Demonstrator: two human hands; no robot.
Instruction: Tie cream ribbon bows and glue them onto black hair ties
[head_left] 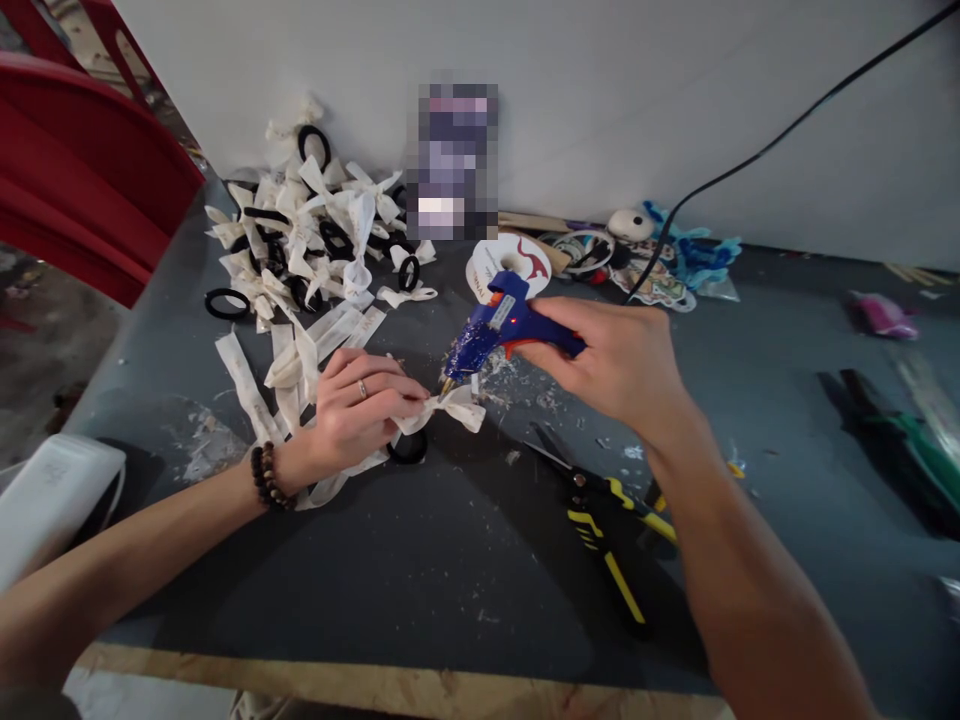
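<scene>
My left hand (pixel 371 400) pinches a white fabric bow (pixel 461 408) by its left side, just above the dark tabletop. In my right hand (pixel 611 350) is a blue hot glue gun (pixel 499 325), its red light lit and my fingers wrapped round the handle. The metal nozzle (pixel 447 386) points down at the middle of the bow, touching it or very close. A black hair tie (pixel 409 446) lies under the bow beside my left fingers. Loose white fabric strips (pixel 251 385) spread behind and under my left hand.
A pile of white bows with black hair ties (pixel 300 240) sits at the back left. Behind the glue gun stands a tape roll (pixel 491 265). Open yellow-black scissors (pixel 600 510) lie near my right forearm, pliers (pixel 900 450) farther right. A black cord (pixel 780 140) crosses the wall.
</scene>
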